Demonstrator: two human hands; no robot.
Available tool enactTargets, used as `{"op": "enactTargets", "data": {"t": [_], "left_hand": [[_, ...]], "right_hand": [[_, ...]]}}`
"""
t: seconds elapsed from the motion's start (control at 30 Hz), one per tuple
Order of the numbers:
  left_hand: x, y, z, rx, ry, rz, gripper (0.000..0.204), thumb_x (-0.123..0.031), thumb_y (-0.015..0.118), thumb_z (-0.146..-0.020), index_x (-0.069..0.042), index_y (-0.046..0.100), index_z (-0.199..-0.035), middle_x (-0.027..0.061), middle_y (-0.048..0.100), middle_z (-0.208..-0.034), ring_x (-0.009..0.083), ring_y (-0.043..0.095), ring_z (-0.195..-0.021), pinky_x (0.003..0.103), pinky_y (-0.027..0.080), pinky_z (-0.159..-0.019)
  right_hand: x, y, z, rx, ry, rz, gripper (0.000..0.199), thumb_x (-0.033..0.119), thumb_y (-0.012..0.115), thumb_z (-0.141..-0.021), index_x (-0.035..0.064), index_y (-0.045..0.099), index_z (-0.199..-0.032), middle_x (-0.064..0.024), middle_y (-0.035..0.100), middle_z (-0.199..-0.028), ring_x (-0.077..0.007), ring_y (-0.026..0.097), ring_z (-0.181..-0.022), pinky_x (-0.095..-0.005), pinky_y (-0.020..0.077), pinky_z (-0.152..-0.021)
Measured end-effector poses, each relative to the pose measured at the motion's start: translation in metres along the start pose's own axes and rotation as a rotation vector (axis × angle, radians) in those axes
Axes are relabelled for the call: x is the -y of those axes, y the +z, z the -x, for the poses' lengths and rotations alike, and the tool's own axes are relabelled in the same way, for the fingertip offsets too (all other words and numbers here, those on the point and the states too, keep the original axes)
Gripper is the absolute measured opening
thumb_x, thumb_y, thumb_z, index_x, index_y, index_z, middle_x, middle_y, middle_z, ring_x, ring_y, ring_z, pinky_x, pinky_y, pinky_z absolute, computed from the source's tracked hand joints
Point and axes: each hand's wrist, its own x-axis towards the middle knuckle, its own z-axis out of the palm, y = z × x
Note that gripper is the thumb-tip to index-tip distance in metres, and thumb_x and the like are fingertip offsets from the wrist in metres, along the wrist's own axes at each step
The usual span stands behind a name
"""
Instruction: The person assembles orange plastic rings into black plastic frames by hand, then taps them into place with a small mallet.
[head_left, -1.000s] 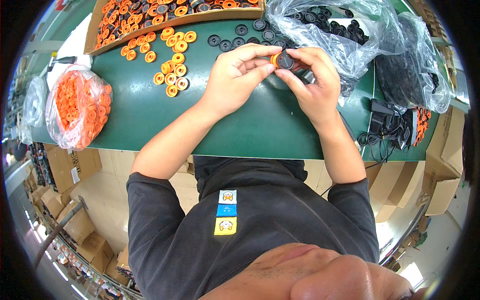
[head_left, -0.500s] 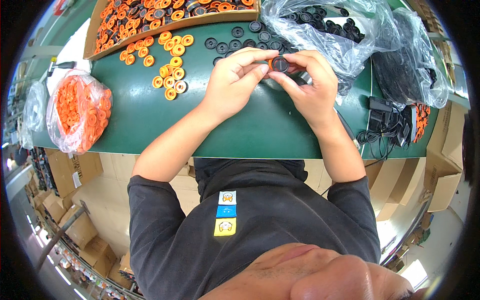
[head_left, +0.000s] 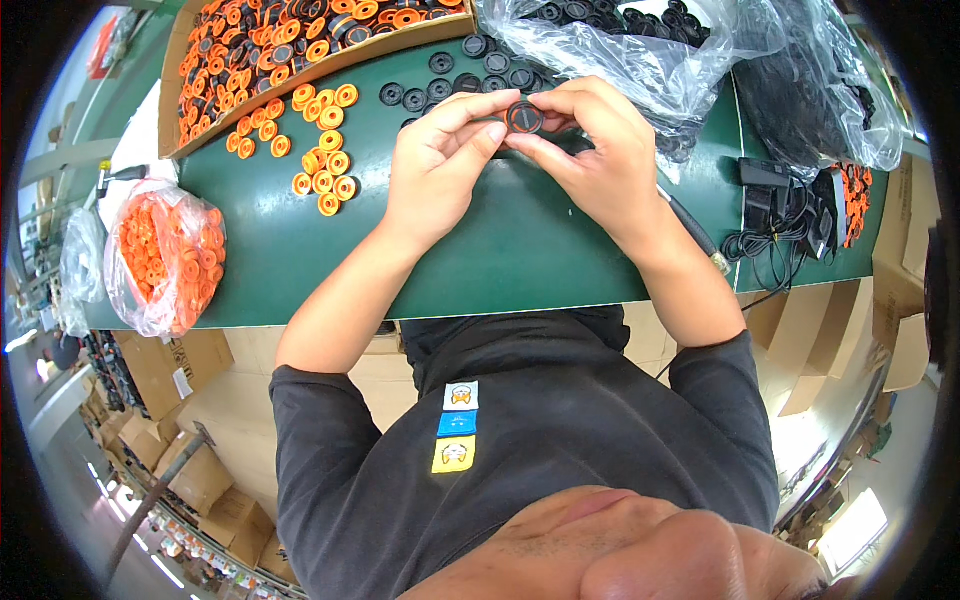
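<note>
Both hands are meeting over the far middle of the green table (head_left: 520, 260), pinching one small black disc (head_left: 524, 117) between them. The left hand (head_left: 440, 165) is gripping it with thumb and forefinger from the left, and the right hand (head_left: 590, 155) is closing its fingertips around it from the right, so both are clamped on the same piece. The disc is sitting just above the tabletop, near the loose black discs (head_left: 440, 85) and left of the clear bag (head_left: 640, 50) of more black ones.

Judging by the grip, the step in hand is pressing or seating two ring parts together (an orange edge may be hiding under the fingers, but I cannot tell). The next move seems to call for even pressure around the rim.

The disc is round, so it has no real long axis; its flat face is pointing up toward the camera. Orange rings (head_left: 325, 160) are lying to the left, beside a cardboard tray (head_left: 172, 90) and an orange-filled bag (head_left: 165, 255).
</note>
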Motion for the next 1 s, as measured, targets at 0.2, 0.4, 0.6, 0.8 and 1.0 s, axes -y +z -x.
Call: {"op": "enactTargets", "data": {"t": [0.2, 0.4, 0.6, 0.8, 1.0], "left_hand": [[-0.002, 0.002, 0.001, -0.011, -0.043, 0.017, 0.031, 0.000, 0.057, -0.098, 0.007, 0.060, -0.128, 0.0108, 0.063, -0.119, 0.0187, 0.063, -0.113, 0.030, 0.050, -0.099], [-0.001, 0.002, 0.003, -0.016, -0.048, 0.045, 0.033, -0.002, 0.058, -0.098, 0.008, 0.058, -0.130, 0.0134, 0.067, -0.120, 0.0183, 0.064, -0.111, 0.030, 0.051, -0.098], [-0.003, 0.006, 0.003, -0.064, -0.054, 0.038, 0.031, -0.003, 0.062, -0.097, 0.009, 0.058, -0.126, 0.0155, 0.069, -0.115, 0.0169, 0.067, -0.104, 0.028, 0.053, -0.093], [-0.002, 0.008, 0.001, -0.110, -0.049, 0.055, 0.029, -0.001, 0.066, -0.095, 0.009, 0.060, -0.122, 0.0153, 0.070, -0.112, 0.0160, 0.068, -0.101, 0.026, 0.053, -0.090], [-0.003, 0.011, 0.003, -0.136, 0.102, -0.075, 0.027, 0.001, 0.063, -0.096, 0.007, 0.060, -0.122, 0.0118, 0.069, -0.110, 0.0165, 0.068, -0.103, 0.028, 0.054, -0.091]], "right_hand": [[-0.001, 0.000, 0.002, -0.013, 0.017, -0.041, 0.033, 0.014, 0.087, -0.071, 0.0003, 0.069, -0.095, -0.0087, 0.066, -0.086, -0.0192, 0.067, -0.071, -0.0292, 0.0550, -0.063], [-0.001, 0.000, 0.003, -0.015, 0.021, -0.043, 0.032, 0.013, 0.087, -0.071, 0.0005, 0.068, -0.094, -0.0090, 0.065, -0.086, -0.0191, 0.067, -0.072, -0.0290, 0.0553, -0.063], [0.001, 0.002, 0.005, -0.003, 0.031, -0.044, 0.031, 0.012, 0.086, -0.071, 0.0013, 0.068, -0.094, -0.0092, 0.064, -0.085, -0.0206, 0.067, -0.072, -0.0312, 0.0551, -0.063], [-0.001, 0.004, 0.003, 0.027, 0.027, -0.047, 0.032, 0.011, 0.086, -0.072, 0.0012, 0.068, -0.096, -0.0099, 0.064, -0.087, -0.0215, 0.067, -0.076, -0.0306, 0.0550, -0.067], [-0.008, 0.006, 0.002, 0.067, 0.258, -0.493, 0.031, 0.009, 0.082, -0.080, -0.0012, 0.070, -0.107, -0.0093, 0.067, -0.096, -0.0164, 0.067, -0.088, -0.0280, 0.0566, -0.080]]}}
